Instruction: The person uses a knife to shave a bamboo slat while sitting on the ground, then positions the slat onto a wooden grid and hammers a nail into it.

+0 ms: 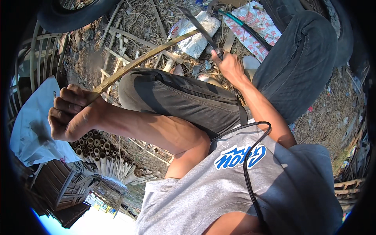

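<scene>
My left hand [72, 113] is closed in a fist around one end of a long bamboo strip [145, 58], held out to the left. The strip slants up and right across the space over my knee, its far end near a pale stone [199, 35]. In my right hand [231, 68] I grip a long-bladed knife [197, 29] by its dark handle, the blade pointing up and left. The blade crosses by the strip's far end; whether they touch, I cannot tell.
A tool with a green and black handle [246, 29] lies on a red-and-white patterned sheet [252, 19]. Cut bamboo pieces [117, 35] litter the dry ground. A tyre [74, 17], a whitish sheet [35, 121] and stacked bamboo poles [96, 150] stand to the left.
</scene>
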